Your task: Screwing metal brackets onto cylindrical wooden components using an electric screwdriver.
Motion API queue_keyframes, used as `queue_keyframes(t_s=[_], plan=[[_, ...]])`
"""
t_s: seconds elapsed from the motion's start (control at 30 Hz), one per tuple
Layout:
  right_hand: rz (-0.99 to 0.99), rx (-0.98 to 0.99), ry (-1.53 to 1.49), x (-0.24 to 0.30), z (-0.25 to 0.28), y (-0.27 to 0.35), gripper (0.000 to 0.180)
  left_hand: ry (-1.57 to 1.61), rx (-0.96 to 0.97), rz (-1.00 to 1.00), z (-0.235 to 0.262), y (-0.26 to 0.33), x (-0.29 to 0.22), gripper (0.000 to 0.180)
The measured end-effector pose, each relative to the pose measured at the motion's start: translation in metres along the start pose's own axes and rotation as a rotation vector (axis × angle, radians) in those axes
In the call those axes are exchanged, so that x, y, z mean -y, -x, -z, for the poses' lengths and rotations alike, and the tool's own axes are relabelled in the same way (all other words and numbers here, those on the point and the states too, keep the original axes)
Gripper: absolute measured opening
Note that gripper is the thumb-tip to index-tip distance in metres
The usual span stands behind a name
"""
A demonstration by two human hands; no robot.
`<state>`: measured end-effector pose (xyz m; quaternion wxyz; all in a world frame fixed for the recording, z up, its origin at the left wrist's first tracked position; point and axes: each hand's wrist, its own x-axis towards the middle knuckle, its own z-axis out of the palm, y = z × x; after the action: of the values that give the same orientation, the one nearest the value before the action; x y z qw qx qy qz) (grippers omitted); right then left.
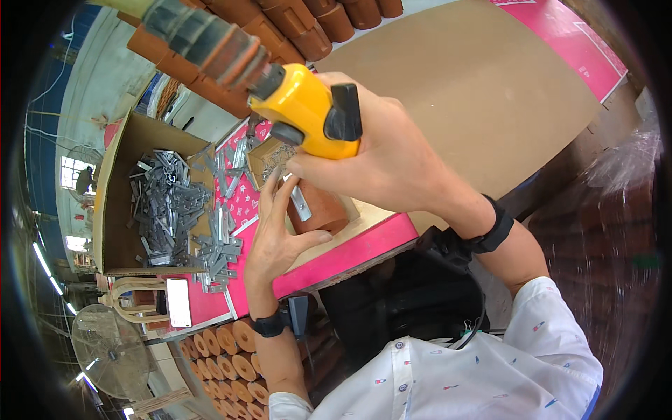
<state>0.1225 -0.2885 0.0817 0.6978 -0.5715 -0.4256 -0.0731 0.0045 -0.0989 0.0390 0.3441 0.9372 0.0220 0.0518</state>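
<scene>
My right hand (385, 150) is closed round a yellow power tool (301, 105) with a black lever and a dark ribbed piece at its upper left end. Below it, a reddish-brown cylinder (322, 224) lies on the table, with a small silver metal bracket (301, 203) against its surface. My left hand (271, 241) curves about the cylinder's left side, thumb near its front end and forefinger by the bracket's upper end. The tool's working tip is hidden behind my right hand. A small box of screws (280, 155) sits just beyond my left fingertips.
Left of my hands stands a cardboard box (115, 210) full of metal brackets, with more brackets (220, 245) spilled on the pink table cover (280, 283). A phone (178, 302) lies at its edge. Brown cylinders (287, 28) are stacked behind; others (227, 367) lie below left.
</scene>
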Motion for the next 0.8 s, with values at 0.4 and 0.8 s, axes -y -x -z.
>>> queue_keyframes(t_s=[0.4,0.8], plan=[[0.005,-0.009,0.087,-0.030,0.018,0.017,0.051,-0.135,-0.039,0.051,-0.004,0.000,-0.005,0.088],[-0.540,0.055,0.090,-0.046,0.023,0.040,0.024,0.799,-0.584,0.252,-0.020,0.168,-0.018,0.105]])
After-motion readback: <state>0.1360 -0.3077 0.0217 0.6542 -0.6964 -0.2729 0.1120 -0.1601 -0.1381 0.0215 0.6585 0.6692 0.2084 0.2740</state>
